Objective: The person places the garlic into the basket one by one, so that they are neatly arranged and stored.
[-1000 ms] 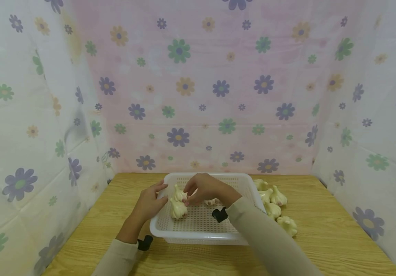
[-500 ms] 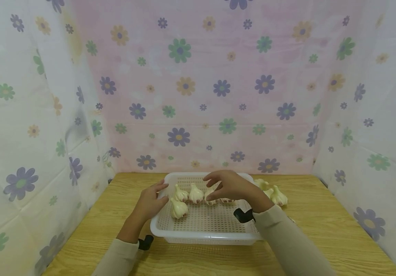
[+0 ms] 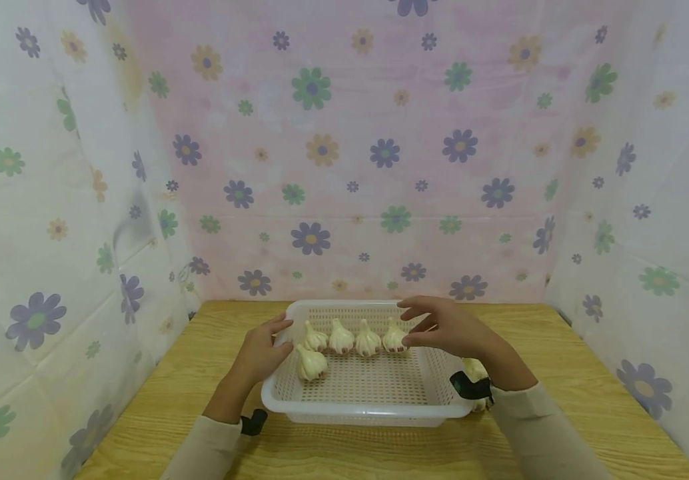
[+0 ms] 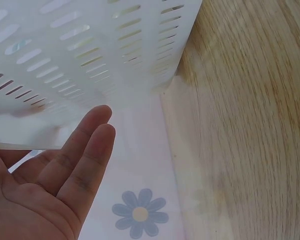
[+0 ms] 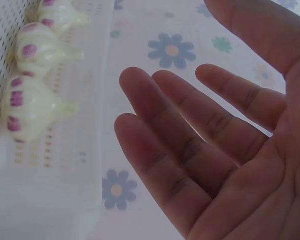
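A white perforated plastic basket point(image 3: 362, 410) stands on the table. Inside it, a row of several garlic bulbs point(image 3: 368, 339) lines the back, with another bulb point(image 3: 311, 364) in front at the left. My left hand point(image 3: 258, 357) rests at the basket's left rim; its fingers point(image 4: 92, 155) reach along the outer wall, nearly straight. Over the right rim, my right hand point(image 3: 449, 325) hovers with fingers spread and nothing in them, thumb and fingertips close beside the rightmost bulb. The right wrist view shows its bare palm, with the bulbs point(image 5: 35, 107) to the left.
More garlic point(image 3: 473, 368) lies on the wooden table point(image 3: 566, 400) to the right of the basket, mostly hidden behind my right forearm. Flowered cloth point(image 3: 356, 200) hangs behind the table and along both sides.
My right hand has left the bulbs at the basket's left, passed over the row and moved right to its right end, uncovering the row. My left hand has stayed at the rim.
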Available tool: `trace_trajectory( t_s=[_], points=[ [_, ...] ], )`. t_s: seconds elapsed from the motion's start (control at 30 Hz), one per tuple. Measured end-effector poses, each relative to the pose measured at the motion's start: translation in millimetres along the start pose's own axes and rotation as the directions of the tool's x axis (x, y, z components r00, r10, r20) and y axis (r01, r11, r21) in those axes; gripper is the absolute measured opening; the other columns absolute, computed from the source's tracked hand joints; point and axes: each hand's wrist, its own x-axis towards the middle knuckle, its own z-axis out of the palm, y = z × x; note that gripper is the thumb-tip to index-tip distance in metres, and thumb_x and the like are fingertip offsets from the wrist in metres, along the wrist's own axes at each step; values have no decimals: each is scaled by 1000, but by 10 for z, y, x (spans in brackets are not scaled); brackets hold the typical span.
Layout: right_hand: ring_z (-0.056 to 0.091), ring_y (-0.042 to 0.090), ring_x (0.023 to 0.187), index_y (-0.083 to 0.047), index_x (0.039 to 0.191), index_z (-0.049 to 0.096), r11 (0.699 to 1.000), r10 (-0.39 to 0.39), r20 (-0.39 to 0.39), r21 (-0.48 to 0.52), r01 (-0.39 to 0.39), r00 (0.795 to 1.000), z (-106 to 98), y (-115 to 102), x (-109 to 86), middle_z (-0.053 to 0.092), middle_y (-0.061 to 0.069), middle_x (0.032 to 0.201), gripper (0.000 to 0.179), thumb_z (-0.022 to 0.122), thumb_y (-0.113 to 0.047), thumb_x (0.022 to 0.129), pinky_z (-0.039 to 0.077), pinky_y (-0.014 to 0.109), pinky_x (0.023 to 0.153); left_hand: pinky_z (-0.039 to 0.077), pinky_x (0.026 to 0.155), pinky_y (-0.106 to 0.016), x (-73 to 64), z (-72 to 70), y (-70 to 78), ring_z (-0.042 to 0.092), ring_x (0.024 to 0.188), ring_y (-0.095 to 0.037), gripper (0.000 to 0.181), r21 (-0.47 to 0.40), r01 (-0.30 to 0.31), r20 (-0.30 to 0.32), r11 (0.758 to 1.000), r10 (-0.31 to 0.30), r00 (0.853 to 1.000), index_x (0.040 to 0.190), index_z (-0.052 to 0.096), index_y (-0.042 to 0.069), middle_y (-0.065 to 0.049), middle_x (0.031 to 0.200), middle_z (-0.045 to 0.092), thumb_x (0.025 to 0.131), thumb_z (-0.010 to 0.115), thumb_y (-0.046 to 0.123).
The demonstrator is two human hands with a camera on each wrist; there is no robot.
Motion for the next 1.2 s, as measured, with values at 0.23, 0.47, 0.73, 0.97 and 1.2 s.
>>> trace_trajectory(
  t_s=[0.23,0.47,0.73,0.97,1.2],
  points=[
    [72,16,108,-30,145,58,1000,0,-106,-4,-1,994,-128,156,-244,68,-2,131,60,77,-47,90,61,30,86,65,76,-38,15,8,-12,70,117,-39,52,6,-8,-1,1000,8,1000,144,61,6,-10,162,44,93,65,16],
    [72,17,108,-27,142,62,1000,12,-175,14,-9,985,-250,370,-443,69,7,131,54,77,-40,92,61,29,86,65,76,-37,37,11,-27,70,117,-38,53,10,-13,-3,1000,13,1000,144,62,8,-6,162,45,93,66,18],
    [71,25,113,-25,138,64,998,59,-199,-19,-64,978,-419,534,-659,69,6,132,46,75,-37,95,60,27,87,65,75,-36,23,8,-43,71,115,-37,53,-1,-13,0,1000,13,1000,144,62,7,-6,162,45,93,67,17],
    [68,30,119,-25,140,62,992,122,-195,-3,-125,973,-554,769,-864,67,7,138,45,72,-34,98,59,27,86,65,72,-34,8,-2,-33,72,112,-35,53,8,-15,-4,1000,15,1000,143,62,7,-6,161,46,92,67,17],
    [69,20,118,-18,142,62,987,151,-175,84,-138,973,-639,1022,-1034,66,14,139,43,69,-27,100,59,26,86,65,73,-35,21,-4,-16,72,113,-36,53,25,-27,0,999,27,1000,144,61,6,-8,162,45,92,67,16]
  ],
)
